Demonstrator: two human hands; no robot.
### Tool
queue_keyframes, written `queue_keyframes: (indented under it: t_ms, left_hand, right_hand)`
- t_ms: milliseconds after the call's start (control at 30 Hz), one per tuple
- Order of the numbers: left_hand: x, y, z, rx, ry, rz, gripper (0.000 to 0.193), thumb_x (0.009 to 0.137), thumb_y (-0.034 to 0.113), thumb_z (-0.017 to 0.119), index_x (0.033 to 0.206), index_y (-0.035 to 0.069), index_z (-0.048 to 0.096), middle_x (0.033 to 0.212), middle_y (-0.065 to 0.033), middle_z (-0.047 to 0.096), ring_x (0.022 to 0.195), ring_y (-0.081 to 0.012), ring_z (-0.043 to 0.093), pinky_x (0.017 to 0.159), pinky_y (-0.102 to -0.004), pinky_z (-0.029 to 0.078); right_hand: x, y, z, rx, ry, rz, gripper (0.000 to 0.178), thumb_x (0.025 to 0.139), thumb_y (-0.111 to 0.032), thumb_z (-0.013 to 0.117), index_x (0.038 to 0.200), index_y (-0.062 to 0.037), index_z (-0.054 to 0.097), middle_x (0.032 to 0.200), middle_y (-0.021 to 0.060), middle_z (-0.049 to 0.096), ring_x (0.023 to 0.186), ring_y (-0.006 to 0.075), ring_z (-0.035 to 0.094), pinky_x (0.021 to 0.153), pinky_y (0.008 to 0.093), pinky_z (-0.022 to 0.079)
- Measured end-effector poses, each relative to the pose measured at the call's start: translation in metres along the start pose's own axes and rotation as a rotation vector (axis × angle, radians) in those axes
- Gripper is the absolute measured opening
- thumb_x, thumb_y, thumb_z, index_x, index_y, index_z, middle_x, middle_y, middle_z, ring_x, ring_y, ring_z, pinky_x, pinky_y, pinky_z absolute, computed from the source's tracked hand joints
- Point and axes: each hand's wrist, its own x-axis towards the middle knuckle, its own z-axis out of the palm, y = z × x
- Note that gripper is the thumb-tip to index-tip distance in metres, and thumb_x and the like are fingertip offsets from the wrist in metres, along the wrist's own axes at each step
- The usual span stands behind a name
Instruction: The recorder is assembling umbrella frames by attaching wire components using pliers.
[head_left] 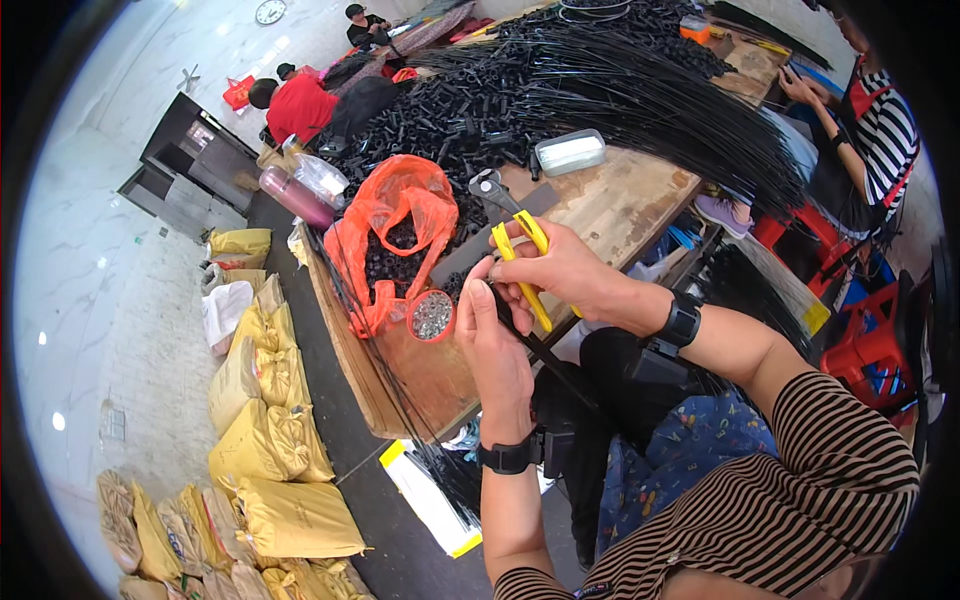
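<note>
My right hand (570, 268) is closed around pliers with yellow handles (535, 232), their grey metal head (490, 187) pointing away from me over the table. Close beside it, my left hand (492, 345) pinches the upper end of a long black rod (560, 370), which slants down to the right toward my lap. My fingertips hide that end, and any small part between them is too small to tell. Just left of my left hand, a small round tub (432, 316) holds shiny little pieces. Behind it lies an orange plastic bag (385, 185) of small black parts.
The wooden table (640, 195) bears a heap of black fittings (450, 115), a bundle of black rods (680, 110) and a clear box (570, 152). A pink bottle (295, 195) stands at its left edge. Yellow sacks (300, 515) line the left floor. A co-worker (870, 150) sits right, near red stools (865, 335).
</note>
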Motion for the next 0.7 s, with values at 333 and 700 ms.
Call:
queue_keyframes:
  t_ms: [333,700]
  left_hand:
    - [-0.0005,0.0003,-0.0039,0.0,-0.005,0.015,0.04,0.101,0.031,0.045,0.123,-0.001,0.05,0.089,-0.0046,0.055,0.071,-0.0099,0.05,0.059,-0.0231,0.039]
    - [-0.0017,0.002,-0.0057,-0.012,0.024,-0.004,0.041,0.1,0.035,0.046,0.12,-0.001,0.052,0.086,-0.005,0.055,0.068,-0.011,0.049,0.058,-0.0243,0.038]
  right_hand:
    - [-0.0014,-0.0039,0.0037,-0.027,-0.017,0.018,0.04,0.081,-0.007,0.067,0.114,0.0014,0.046,0.075,0.004,0.061,0.064,0.0106,0.059,0.058,0.024,0.048]
    - [-0.0013,-0.0027,0.0061,-0.062,-0.041,0.016,0.04,0.081,-0.005,0.067,0.114,0.0014,0.045,0.078,0.0052,0.06,0.066,0.011,0.06,0.059,0.0244,0.048]
